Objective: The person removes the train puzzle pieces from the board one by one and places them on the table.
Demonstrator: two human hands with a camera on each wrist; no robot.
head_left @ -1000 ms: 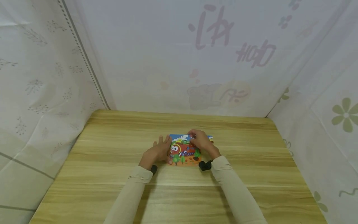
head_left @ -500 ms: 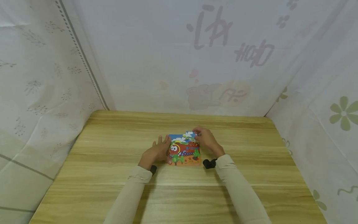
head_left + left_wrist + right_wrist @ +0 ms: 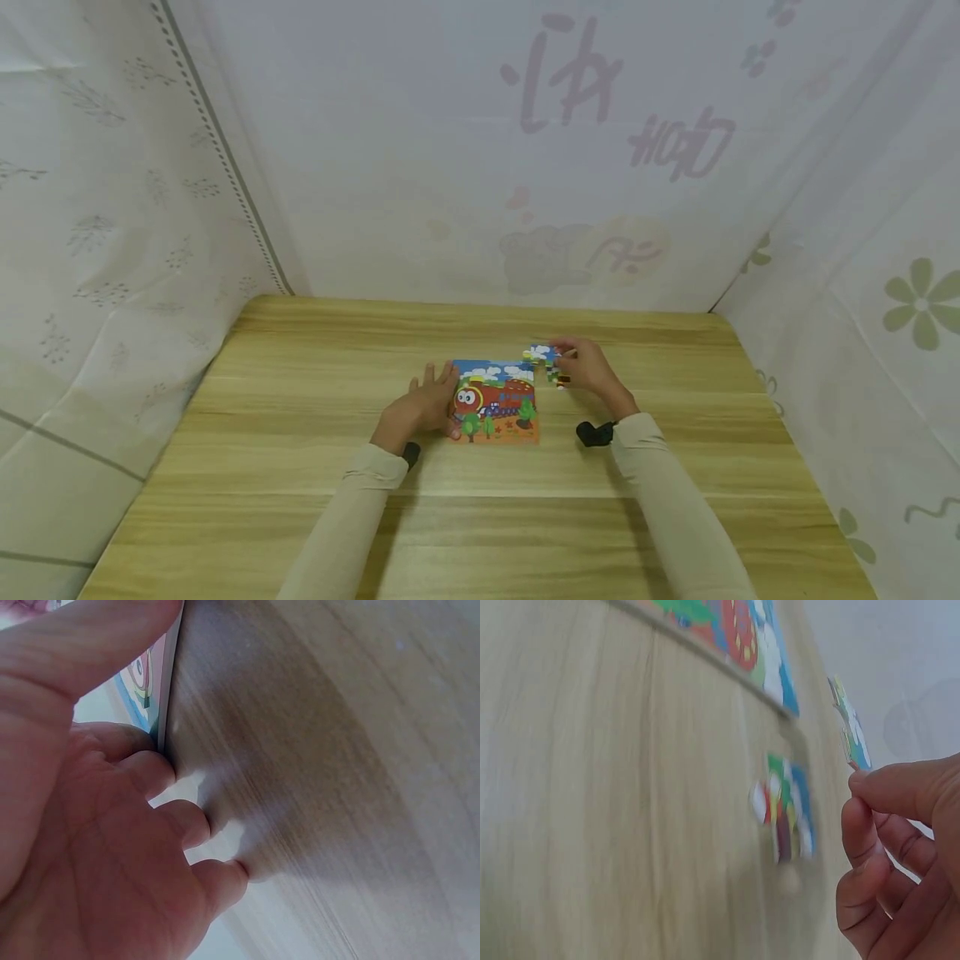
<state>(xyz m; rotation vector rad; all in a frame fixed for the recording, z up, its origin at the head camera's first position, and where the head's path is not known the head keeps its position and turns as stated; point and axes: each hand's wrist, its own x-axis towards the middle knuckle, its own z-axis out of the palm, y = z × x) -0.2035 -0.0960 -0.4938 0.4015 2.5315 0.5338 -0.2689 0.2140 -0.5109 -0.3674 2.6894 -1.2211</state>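
Observation:
A flat jigsaw puzzle [image 3: 495, 400] with a red cartoon train, trees and clouds lies mid-table. My left hand [image 3: 420, 408] rests against its left side, thumb near the lower corner and fingers near the upper one. In the left wrist view, the fingertips touch the table beside the puzzle's edge [image 3: 171, 667]. My right hand [image 3: 592, 371] pinches a blue and white puzzle piece [image 3: 853, 727] between thumb and fingers, raised beyond the puzzle's upper right corner. Below it on the table is another loose piece [image 3: 787, 810], coloured green, blue, red and brown.
The wooden table [image 3: 480, 542] extends on every side of the puzzle. Pale printed cloth [image 3: 390, 167] hangs behind it and at both sides. A black wrist device [image 3: 595, 433] is strapped at my right cuff, and another [image 3: 412, 454] at the left.
My right hand has moved from over the puzzle's upper right to beyond its corner, carrying the pinched piece. A loose piece beside it shows again. My left hand stays still.

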